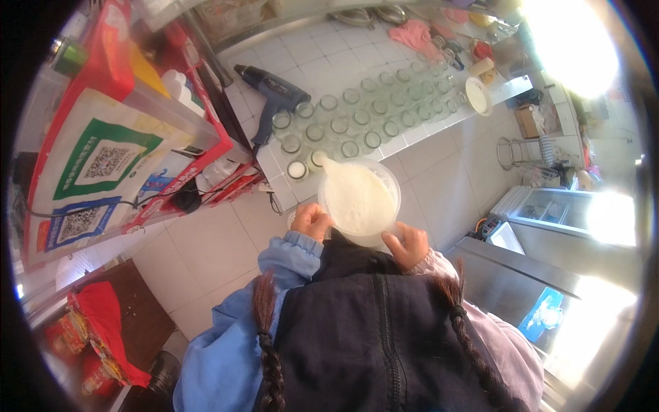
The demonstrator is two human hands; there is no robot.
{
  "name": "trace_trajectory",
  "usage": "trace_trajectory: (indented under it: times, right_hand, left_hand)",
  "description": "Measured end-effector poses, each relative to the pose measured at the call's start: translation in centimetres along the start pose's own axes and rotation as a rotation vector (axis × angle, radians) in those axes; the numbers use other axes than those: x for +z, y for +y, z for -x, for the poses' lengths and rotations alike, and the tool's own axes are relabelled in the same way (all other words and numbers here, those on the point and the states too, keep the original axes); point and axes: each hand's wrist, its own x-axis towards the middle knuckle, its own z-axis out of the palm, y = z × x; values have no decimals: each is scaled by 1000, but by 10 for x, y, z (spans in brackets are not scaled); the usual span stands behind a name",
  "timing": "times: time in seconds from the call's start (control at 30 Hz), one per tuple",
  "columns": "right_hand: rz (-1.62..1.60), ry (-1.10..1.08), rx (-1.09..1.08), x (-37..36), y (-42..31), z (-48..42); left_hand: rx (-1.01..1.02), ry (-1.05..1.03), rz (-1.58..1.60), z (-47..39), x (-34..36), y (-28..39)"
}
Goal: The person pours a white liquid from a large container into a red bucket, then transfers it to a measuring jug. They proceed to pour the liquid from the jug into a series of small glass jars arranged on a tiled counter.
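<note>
A translucent plastic pitcher of creamy white liquid is in front of my chest, tilted toward the jars. With my right hand I grip it low on the right. The fingers of my left hand are curled against its left side; their full contact is hidden. The spout hangs over a glass jar at the counter's near edge, where white liquid shows at the mouth. Left of it stands a jar with white contents. Rows of clear glass jars extend to the right.
On the white tiled counter lies a heat gun behind the jars. A white bowl and a pink cloth are farther right. A red-edged rack bearing printed codes stands left. Tiled floor lies below.
</note>
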Motion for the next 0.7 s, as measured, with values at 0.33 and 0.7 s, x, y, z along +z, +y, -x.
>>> trace_trajectory:
  times: [0.33, 0.7]
  right_hand:
    - [-3, -19, 31, -1, 0, -2]
    - [-31, -12, 33, 0, 2, -3]
  left_hand:
    - [-15, -11, 33, -4, 1, -8]
    - [42, 7, -76, -5, 2, -10]
